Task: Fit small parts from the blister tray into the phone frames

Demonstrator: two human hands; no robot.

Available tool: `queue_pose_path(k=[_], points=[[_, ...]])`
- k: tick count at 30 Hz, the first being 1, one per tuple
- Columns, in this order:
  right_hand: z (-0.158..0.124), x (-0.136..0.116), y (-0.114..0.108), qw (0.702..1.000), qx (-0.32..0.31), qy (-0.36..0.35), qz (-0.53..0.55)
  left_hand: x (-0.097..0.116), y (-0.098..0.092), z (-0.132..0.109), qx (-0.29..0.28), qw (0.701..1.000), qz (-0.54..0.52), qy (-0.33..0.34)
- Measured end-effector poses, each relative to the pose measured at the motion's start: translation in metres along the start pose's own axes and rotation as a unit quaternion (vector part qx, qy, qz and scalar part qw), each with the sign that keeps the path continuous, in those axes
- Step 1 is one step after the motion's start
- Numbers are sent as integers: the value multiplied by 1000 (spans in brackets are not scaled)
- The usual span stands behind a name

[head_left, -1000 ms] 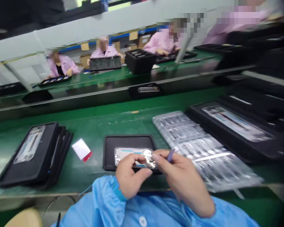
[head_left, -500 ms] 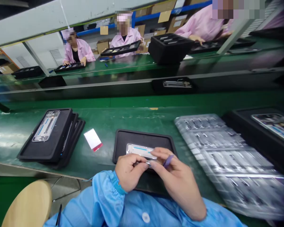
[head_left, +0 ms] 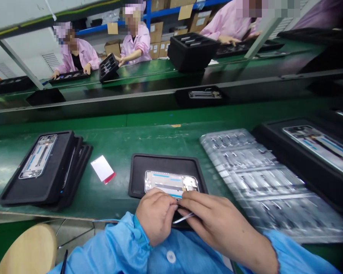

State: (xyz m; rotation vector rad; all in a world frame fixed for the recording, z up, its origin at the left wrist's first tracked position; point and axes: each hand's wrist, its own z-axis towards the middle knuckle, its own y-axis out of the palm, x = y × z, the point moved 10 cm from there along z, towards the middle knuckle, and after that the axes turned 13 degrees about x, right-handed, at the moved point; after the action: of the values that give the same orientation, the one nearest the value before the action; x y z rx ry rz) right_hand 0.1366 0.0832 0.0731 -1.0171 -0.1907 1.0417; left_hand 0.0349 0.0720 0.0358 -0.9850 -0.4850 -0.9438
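Note:
A phone frame [head_left: 157, 182] with blue strips lies in a black foam tray [head_left: 137, 167] straight ahead of me. My left hand [head_left: 157, 217] is closed at the frame's near edge, thumb and fingers pinched together; what they hold is hidden. Against its fingertips, my right hand [head_left: 217, 217] is closed with its fingers bent over the same edge. A slim, pale, stick-like tool [head_left: 183, 218] pokes out from under the right fingers and points left; its exact kind cannot be made out.
Stacked black trays [head_left: 45, 171], the top one with another phone frame, stand on the left. A white card with a red end [head_left: 103, 169] lies beside them. To the right are a clear plastic blister tray [head_left: 246, 171] and more black trays [head_left: 270, 131]. Co-workers in pink sit across the bench.
My right hand has turned over, fingers now lowered onto the frame's near edge; the slim tool now points left. The view has shifted slightly. A co-worker across has tilted and moved a black tray.

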Motion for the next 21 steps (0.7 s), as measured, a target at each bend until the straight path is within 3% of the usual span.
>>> queue_pose_path(k=[9, 21], points=[[2, -8, -6, 994, 13, -47, -94, 6, 6, 11, 18, 999, 29, 13], [5, 2, -4, 994, 20, -46, -93, -5, 12, 13, 16, 1000, 22, -4]])
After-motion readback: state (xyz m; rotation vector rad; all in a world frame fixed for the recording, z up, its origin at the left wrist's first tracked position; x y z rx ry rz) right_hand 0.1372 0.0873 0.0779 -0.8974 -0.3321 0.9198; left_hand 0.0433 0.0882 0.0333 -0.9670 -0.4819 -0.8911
